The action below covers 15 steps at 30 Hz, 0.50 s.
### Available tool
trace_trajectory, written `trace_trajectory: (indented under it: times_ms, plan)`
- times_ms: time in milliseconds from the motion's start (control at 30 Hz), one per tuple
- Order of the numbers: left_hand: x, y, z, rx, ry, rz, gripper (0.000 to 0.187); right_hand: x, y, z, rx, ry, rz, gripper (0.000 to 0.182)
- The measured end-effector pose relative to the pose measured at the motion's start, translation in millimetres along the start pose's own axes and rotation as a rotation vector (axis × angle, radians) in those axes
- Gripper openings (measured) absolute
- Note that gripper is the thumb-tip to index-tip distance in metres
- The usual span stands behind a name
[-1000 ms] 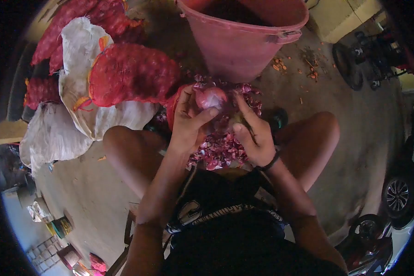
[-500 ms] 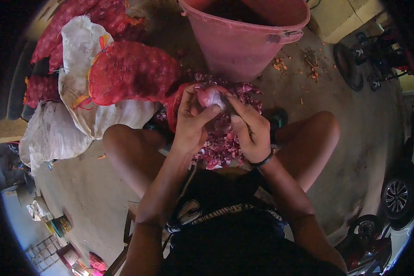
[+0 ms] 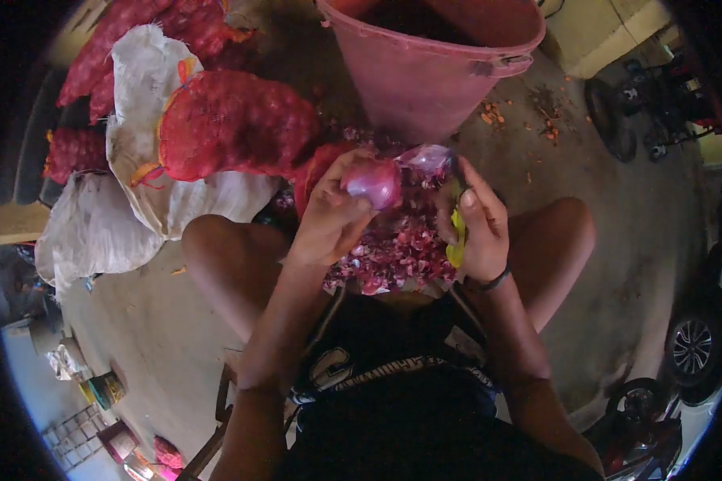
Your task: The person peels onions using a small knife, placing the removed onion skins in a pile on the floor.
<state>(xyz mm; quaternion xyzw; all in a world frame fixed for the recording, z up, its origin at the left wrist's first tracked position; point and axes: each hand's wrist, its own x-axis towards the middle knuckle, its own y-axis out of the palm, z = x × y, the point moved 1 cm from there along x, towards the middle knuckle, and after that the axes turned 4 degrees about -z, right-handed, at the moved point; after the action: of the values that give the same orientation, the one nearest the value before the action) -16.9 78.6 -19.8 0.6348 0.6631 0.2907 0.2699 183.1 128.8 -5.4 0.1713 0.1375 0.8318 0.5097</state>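
My left hand (image 3: 329, 215) grips a shiny red onion (image 3: 373, 183) between thumb and fingers. To its right, my right hand (image 3: 480, 224) is closed around a yellow-green handled tool (image 3: 456, 232); its blade cannot be made out. A pale, papery piece of onion skin (image 3: 427, 158) stretches between the onion and my right fingertips. Beneath both hands lies a heap of purple-red onion peels (image 3: 401, 248). Beyond the left hand rests a full red mesh sack of onions (image 3: 233, 124).
A large pink bin (image 3: 417, 80) stands just beyond the peels. White sacks (image 3: 96, 228) and more red mesh sacks (image 3: 124, 48) lie at the left. My knees flank the heap. Orange scraps (image 3: 493, 114) dot the floor right of the bin. Wheels (image 3: 690, 341) show at the far right.
My right hand has moved right, away from the onion, drawing skin off it. The yellow-green tool handle now shows in that hand. The onion is more exposed.
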Motion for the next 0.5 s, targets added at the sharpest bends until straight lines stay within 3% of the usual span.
trace_trajectory:
  times_ms: [233, 300, 400, 500]
  plan:
    - [3, 1, 5, 0.011, -0.034, -0.002, 0.064, 9, -14, 3, -0.046, 0.092, -0.275, 0.047]
    - [4, 2, 8, -0.092, -0.039, -0.024, 0.054, 9, -17, 1, -0.047, 0.124, -0.305, 0.050]
    - [3, 8, 10, -0.152, -0.036, -0.138, 0.047, 6, -6, -2, -0.288, 0.127, -0.286, 0.055]
    - [2, 20, 4, -0.113, -0.085, -0.231, 0.041, -9, 4, -12, -0.553, -0.009, -0.020, 0.059]
